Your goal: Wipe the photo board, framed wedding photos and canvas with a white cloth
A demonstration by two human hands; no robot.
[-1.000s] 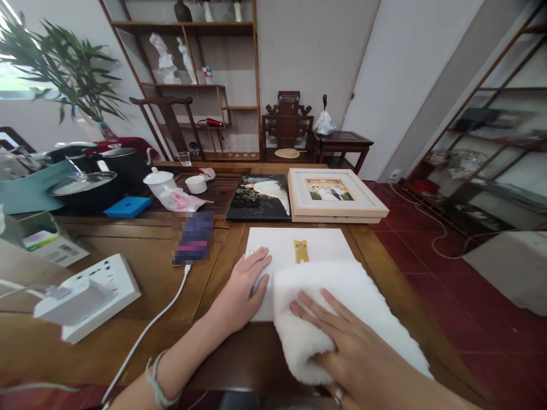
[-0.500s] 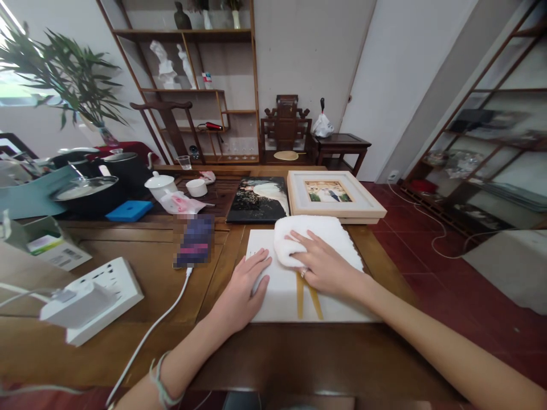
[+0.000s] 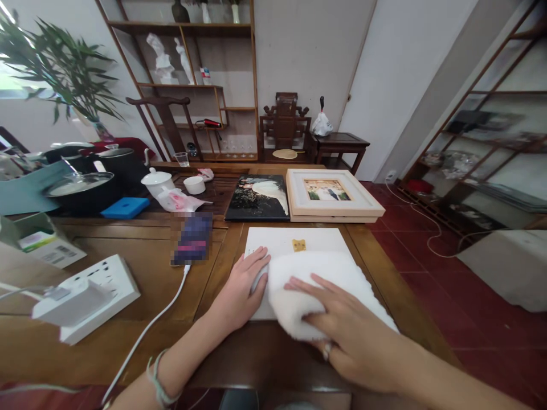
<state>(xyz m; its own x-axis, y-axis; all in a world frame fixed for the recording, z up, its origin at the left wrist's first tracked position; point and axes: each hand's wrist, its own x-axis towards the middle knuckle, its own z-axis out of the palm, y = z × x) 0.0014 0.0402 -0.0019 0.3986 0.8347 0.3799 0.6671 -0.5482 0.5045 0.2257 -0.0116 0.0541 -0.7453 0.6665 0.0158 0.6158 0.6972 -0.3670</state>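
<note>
A flat white board (image 3: pixel 282 239) with a small yellow cat figure lies on the wooden table (image 3: pixel 145 267) in front of me. My left hand (image 3: pixel 241 285) rests flat on the board's left edge, fingers spread. My right hand (image 3: pixel 346 330) presses down on a fluffy white cloth (image 3: pixel 316 273) that covers the near part of the board, thumb tucked round the cloth's near left corner.
Beyond the board lie a dark photo print (image 3: pixel 260 197) and a pale framed picture (image 3: pixel 331 195). A phone (image 3: pixel 193 238) with a white cable, a white power strip (image 3: pixel 85 293), pots (image 3: pixel 81 188), a lidded cup (image 3: pixel 157 181) and a blue box (image 3: pixel 126 207) stand to the left.
My right hand pushed the cloth to the board's far end half a second ago and has now drawn it back to the near end. My left hand has stayed put.
</note>
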